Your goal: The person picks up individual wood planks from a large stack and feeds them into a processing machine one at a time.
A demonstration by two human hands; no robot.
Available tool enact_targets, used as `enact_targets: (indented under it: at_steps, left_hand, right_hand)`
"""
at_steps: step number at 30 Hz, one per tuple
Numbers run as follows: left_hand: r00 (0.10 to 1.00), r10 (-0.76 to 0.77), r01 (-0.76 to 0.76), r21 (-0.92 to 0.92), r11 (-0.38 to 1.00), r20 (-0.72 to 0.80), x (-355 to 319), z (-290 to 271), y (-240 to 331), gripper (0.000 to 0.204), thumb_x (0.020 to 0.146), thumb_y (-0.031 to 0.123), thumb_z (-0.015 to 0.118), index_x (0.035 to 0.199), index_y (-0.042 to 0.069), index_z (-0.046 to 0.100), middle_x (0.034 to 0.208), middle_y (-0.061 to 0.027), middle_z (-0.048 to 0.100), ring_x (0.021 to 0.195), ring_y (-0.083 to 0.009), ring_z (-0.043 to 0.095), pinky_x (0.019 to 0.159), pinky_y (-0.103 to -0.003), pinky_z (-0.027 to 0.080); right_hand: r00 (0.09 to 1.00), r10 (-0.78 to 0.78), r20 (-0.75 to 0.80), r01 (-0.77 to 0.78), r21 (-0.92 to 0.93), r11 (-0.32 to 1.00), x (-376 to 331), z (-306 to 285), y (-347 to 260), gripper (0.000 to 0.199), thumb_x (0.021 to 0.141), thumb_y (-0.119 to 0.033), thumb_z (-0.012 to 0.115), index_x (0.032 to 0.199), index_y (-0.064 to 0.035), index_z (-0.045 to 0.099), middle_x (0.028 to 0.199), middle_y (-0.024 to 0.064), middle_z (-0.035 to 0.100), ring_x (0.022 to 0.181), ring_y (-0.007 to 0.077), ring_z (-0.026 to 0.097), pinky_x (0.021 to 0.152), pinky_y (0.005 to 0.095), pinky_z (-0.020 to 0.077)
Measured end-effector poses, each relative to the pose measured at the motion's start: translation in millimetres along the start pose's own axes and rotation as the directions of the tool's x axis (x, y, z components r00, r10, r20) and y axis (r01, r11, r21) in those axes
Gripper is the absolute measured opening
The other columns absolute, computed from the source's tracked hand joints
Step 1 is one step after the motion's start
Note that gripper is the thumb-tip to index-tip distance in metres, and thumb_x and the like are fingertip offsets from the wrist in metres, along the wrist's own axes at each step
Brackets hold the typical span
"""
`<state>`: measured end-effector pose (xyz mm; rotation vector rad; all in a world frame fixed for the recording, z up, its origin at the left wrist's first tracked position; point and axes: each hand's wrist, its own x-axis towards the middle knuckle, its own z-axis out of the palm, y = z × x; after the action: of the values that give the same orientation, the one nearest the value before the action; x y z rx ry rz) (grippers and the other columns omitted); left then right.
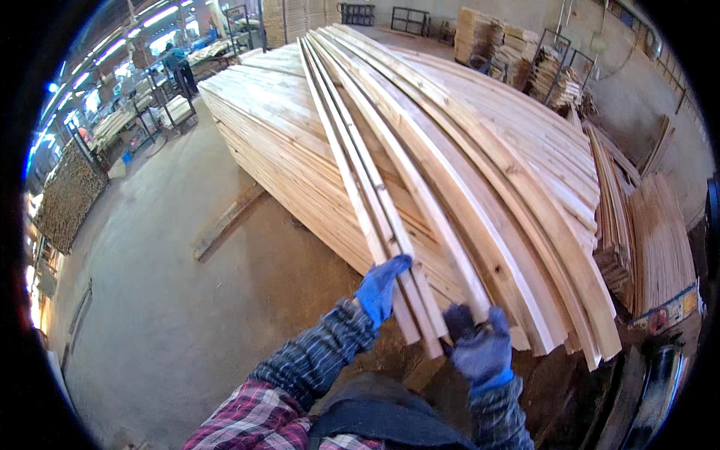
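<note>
Both my hands wear blue work gloves. My left hand [381, 289] is closed round a few narrow wooden strips [427, 319] near their close ends. Just to the right, my right hand [481, 351] has its fingers curled up around the close end of another wooden strip [459, 270]. These strips lie lengthwise on a large stack of pale boards [292, 187]. Further right on the same stack rest several wider wooden boards [517, 277], their ends jutting out unevenly towards me. The undersides of the strips in my grip are hidden.
A timber beam [229, 221] sticks out from under the stack on the floor at left. More upright wood bundles [660, 232] stand at right, and wood piles [480, 37] line the back wall. Far left, a person [177, 66] stands by the work tables.
</note>
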<state>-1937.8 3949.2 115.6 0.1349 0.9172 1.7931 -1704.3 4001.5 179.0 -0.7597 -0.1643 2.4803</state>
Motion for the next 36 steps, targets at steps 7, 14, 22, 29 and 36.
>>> enact_targets:
  at_steps: [7,14,22,29,36]
  left_hand:
    - [1.000,-0.011,0.011,0.080,0.997,0.006,-27,-9,20,0.051,0.090,0.032,0.072,0.127,0.001,0.058,0.113,-0.0160,0.069,0.099,-0.0251,0.070,0.087,-0.040,0.061]
    - [0.994,0.089,-0.083,0.087,0.993,-0.068,-21,-14,13,0.051,0.088,0.026,0.075,0.128,-0.001,0.057,0.106,-0.0157,0.070,0.090,-0.0260,0.072,0.080,-0.039,0.063]
    - [0.835,0.432,-0.308,0.361,0.880,-0.341,-15,26,2,0.058,0.092,0.024,0.071,0.134,0.000,0.039,0.108,-0.0137,0.063,0.082,-0.0210,0.067,0.067,-0.034,0.059]
    - [0.942,0.232,-0.237,0.007,0.971,-0.243,-12,1,13,0.055,0.100,0.048,0.048,0.126,0.000,0.056,0.107,-0.0168,0.068,0.089,-0.0270,0.071,0.076,-0.038,0.062]
    - [0.977,0.150,-0.086,-0.357,0.930,0.155,15,-4,12,0.091,0.090,0.078,0.038,0.143,0.005,0.044,0.128,-0.0238,0.060,0.112,-0.0358,0.064,0.096,-0.051,0.054]
  right_hand:
    - [0.998,0.063,0.012,-0.032,-0.763,0.646,-4,-20,19,0.066,0.092,-0.035,0.065,0.146,-0.0029,0.044,0.135,0.0130,0.057,0.125,0.0242,0.053,0.106,0.0404,0.0408]
    - [0.947,-0.044,0.318,0.316,-0.900,0.299,54,-5,38,0.057,0.102,-0.021,0.052,0.152,0.0000,0.034,0.146,0.0157,0.047,0.133,0.0222,0.045,0.113,0.0336,0.0321]
    - [0.969,0.151,0.196,0.149,-0.950,0.273,69,-5,18,0.066,0.099,-0.037,0.059,0.148,0.0012,0.037,0.139,0.0155,0.053,0.127,0.0235,0.050,0.109,0.0352,0.0386]
    - [0.930,0.096,0.354,0.329,-0.921,0.209,75,20,31,0.088,0.087,-0.042,0.074,0.151,0.0010,0.031,0.144,0.0173,0.046,0.136,0.0253,0.041,0.116,0.0392,0.0298]
    - [0.899,-0.086,0.430,0.409,-0.893,-0.189,77,38,27,0.087,0.089,-0.047,0.070,0.151,-0.0002,0.032,0.152,0.0243,0.036,0.141,0.0347,0.036,0.116,0.0417,0.0308]
